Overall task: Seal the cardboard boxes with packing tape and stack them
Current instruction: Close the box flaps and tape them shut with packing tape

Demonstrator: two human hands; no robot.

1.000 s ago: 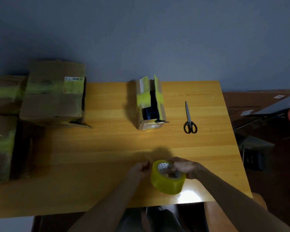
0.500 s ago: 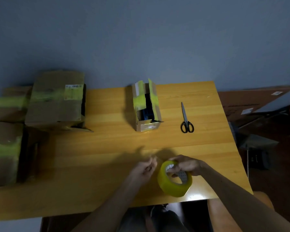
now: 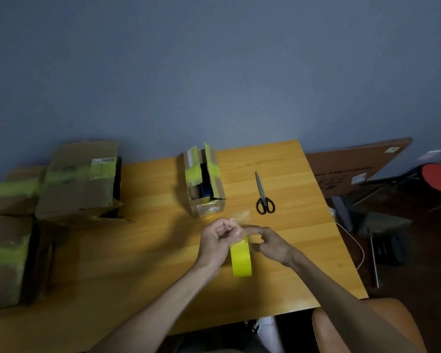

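Freeing tape end (image 3: 239,215): left hand (image 3: 215,240) pinches it, right hand (image 3: 273,244) grips tape roll (image 3: 241,261) just before open box (image 3: 205,184); next, likely pull strip out.

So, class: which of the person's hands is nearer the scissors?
Right. The right hand is toward the person from the scissors, near their handles; the left hand is farther left, across the tape roll.
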